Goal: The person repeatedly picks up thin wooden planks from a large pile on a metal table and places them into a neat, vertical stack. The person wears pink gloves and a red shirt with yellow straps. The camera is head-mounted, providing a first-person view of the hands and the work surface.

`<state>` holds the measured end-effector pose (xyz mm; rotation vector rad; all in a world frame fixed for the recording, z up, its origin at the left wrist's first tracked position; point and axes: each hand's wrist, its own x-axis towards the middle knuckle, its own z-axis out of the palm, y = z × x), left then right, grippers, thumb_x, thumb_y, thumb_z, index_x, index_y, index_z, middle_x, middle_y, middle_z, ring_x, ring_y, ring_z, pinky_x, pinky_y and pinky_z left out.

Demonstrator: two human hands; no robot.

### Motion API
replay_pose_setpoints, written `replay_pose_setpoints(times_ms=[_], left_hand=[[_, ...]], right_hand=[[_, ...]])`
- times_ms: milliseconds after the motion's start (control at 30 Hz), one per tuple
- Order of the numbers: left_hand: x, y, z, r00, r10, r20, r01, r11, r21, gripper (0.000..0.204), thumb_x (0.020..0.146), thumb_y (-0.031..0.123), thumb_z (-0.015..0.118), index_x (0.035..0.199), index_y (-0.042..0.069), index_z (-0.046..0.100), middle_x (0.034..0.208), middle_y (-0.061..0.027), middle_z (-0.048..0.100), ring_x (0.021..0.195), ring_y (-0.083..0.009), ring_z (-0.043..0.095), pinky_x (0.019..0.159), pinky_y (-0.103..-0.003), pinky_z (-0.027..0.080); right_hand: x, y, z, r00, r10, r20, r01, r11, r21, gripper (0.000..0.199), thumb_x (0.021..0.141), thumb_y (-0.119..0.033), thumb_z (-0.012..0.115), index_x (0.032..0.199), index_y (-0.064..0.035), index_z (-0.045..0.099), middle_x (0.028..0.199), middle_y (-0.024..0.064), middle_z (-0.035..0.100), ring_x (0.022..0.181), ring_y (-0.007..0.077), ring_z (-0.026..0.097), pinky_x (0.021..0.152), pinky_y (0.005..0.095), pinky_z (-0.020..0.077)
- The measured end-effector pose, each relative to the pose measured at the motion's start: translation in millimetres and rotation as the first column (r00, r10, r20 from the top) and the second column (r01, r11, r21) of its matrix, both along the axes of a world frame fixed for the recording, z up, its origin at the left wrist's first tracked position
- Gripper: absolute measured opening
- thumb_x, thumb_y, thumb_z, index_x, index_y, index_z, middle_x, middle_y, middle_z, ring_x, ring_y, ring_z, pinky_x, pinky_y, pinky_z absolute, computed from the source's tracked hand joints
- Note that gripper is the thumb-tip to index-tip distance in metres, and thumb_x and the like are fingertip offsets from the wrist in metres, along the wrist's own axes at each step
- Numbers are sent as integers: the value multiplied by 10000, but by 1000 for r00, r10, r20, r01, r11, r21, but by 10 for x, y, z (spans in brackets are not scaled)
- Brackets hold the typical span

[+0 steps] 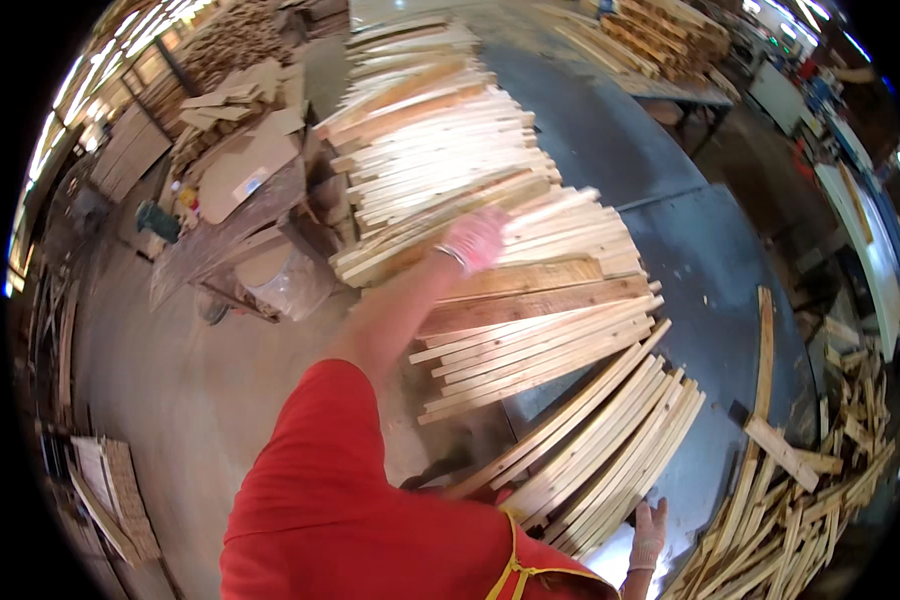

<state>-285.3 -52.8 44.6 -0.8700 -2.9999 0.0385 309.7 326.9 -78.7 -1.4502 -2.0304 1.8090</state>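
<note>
My left hand point(475, 240), in a pale pinkish glove, reaches forward over a long row of light wooden strips point(450, 170) lying side by side on the metal table. It is blurred, and its fingers cannot be told apart; a pale strip point(555, 208) runs from beside it to the right. Close to my body, a separate group of wooden strips point(610, 440) lies slanted. My right hand point(650, 530), gloved too, is at the right ends of that group, with its fingers stretched out and apart. Two wider brown boards point(540, 300) lie among the strips beyond this group.
The dark metal table point(690, 250) extends along the right side of the strips. Scrap wood point(790, 530) is heaped at the lower right. More lumber point(660, 40) is stacked at the far right. On the left stands a plastic-wrapped bench point(230, 235) with cardboard, above a concrete floor point(190, 400).
</note>
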Motion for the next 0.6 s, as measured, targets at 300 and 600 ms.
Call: replay_pose_setpoints(times_ms=[300,600], left_hand=[[701,240,-202,981,-119,-151,120,993,-2,417,1012,186,547,1415,83,585,1293,-119,647,1123,-277,620,943,-446,497],[2692,1536,-428,823,-177,540,146,984,101,875,944,729,570,1414,-8,551,1199,-201,632,951,-258,651,794,-426,548]], right_hand=[[-758,-277,282,974,144,176,-175,969,174,786,962,-438,773,1522,41,498,1336,233,719,1241,320,685,1082,396,507],[-1079,-245,714,926,234,296,-292,941,173,773,923,-449,795,1469,34,537,1301,246,741,1247,349,706,1067,430,521]])
